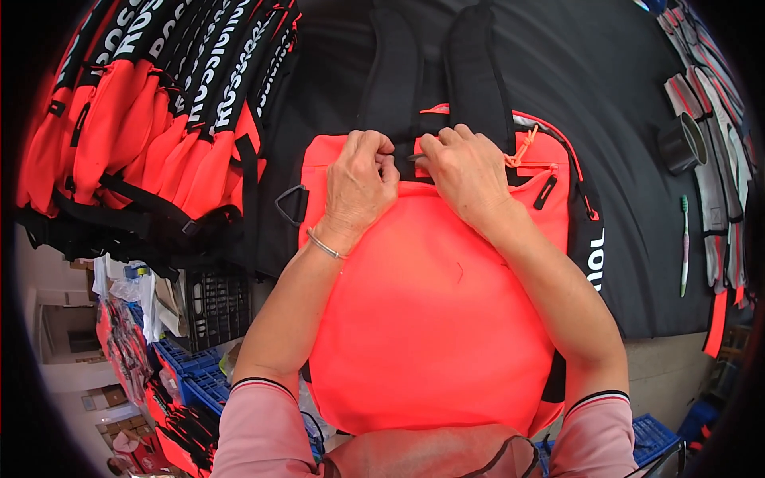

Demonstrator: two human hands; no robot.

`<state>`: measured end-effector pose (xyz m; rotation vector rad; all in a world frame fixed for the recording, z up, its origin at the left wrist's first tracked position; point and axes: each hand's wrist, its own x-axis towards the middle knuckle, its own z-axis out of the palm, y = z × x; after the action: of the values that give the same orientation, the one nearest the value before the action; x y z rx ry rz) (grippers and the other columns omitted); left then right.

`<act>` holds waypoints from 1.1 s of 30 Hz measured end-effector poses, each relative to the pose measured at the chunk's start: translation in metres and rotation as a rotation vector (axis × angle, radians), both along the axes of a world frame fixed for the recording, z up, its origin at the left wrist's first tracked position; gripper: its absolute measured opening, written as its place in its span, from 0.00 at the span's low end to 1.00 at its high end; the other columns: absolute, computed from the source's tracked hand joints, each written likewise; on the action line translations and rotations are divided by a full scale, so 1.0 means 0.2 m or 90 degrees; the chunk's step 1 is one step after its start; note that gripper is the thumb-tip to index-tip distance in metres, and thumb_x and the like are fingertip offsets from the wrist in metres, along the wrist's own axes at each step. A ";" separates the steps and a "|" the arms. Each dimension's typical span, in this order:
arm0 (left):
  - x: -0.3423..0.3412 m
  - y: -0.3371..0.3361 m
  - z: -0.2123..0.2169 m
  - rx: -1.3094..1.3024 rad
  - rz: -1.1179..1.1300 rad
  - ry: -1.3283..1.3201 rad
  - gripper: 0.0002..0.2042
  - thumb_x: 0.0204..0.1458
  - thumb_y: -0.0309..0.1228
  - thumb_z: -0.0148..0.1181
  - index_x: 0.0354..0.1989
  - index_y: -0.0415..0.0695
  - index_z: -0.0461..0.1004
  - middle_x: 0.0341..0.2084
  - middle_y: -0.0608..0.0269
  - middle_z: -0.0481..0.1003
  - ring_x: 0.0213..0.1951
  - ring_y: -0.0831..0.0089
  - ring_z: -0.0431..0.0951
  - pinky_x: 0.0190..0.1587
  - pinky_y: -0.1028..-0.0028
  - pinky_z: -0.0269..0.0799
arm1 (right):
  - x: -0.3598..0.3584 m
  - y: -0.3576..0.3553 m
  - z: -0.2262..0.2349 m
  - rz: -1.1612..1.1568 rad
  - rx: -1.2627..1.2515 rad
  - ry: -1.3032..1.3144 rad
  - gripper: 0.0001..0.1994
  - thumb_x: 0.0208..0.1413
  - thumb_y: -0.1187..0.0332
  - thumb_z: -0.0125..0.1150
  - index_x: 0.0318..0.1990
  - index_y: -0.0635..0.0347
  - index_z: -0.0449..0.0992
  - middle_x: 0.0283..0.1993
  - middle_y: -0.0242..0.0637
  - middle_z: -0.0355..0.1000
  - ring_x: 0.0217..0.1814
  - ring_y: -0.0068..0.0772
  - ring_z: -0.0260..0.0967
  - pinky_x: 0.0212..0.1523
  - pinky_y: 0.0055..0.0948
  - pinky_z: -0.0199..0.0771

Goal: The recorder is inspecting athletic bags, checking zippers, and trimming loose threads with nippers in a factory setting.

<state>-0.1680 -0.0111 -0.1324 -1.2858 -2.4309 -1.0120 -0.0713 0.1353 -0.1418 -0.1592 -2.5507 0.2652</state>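
Observation:
A bright orange-red backpack [430,319] lies flat before me, its two black shoulder straps [478,72] stretching away across the table. At its upper edge, left of the middle, my left hand [362,183] is closed with thumb and fingertips pinched; what they hold is hidden. Just to the right, my right hand [466,171] is closed over the top seam. From its fingertips the tip of a small dark pointed thing [416,157] sticks out toward my left hand. Beside the right hand are a knotted orange cord [522,148] and a black zipper pull [546,192].
A row of similar orange-and-black backpacks [159,119] is stacked at the left. On the black table cover [637,255] at right lie a toothbrush [684,247], a dark cup [682,144] and grey strips with orange edges [717,159]. Blue crates [195,370] stand below left.

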 end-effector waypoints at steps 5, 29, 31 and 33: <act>0.00 -0.01 -0.01 -0.006 0.003 -0.002 0.08 0.45 0.15 0.61 0.32 0.39 0.71 0.29 0.60 0.72 0.28 0.70 0.79 0.31 0.75 0.78 | 0.02 0.01 0.08 -0.015 -0.133 -0.075 0.11 0.53 0.61 0.66 0.32 0.58 0.76 0.27 0.34 0.72 0.36 0.35 0.72 0.33 0.36 0.73; 0.00 0.00 -0.03 0.040 -0.016 0.003 0.09 0.44 0.16 0.60 0.32 0.40 0.70 0.29 0.60 0.71 0.26 0.67 0.78 0.28 0.70 0.76 | 0.04 -0.01 0.06 -0.026 -0.174 -0.074 0.12 0.49 0.61 0.69 0.30 0.59 0.75 0.27 0.35 0.75 0.36 0.35 0.74 0.34 0.35 0.76; 0.00 0.00 -0.03 0.034 -0.010 0.005 0.09 0.45 0.16 0.60 0.32 0.40 0.70 0.29 0.60 0.71 0.26 0.68 0.78 0.28 0.71 0.76 | 0.04 -0.01 0.05 -0.027 -0.124 -0.057 0.12 0.50 0.61 0.69 0.31 0.59 0.75 0.28 0.35 0.75 0.36 0.35 0.74 0.34 0.35 0.76; 0.00 0.01 -0.03 0.032 -0.009 0.004 0.09 0.45 0.16 0.60 0.32 0.40 0.70 0.29 0.60 0.71 0.25 0.68 0.77 0.28 0.71 0.76 | 0.04 -0.01 0.05 -0.028 -0.115 -0.056 0.12 0.50 0.61 0.69 0.31 0.59 0.75 0.28 0.36 0.75 0.36 0.35 0.74 0.34 0.35 0.76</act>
<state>-0.1682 -0.0099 -0.1378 -1.2889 -2.3795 -1.0653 -0.0636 0.1323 -0.1323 -0.3002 -2.6054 0.4811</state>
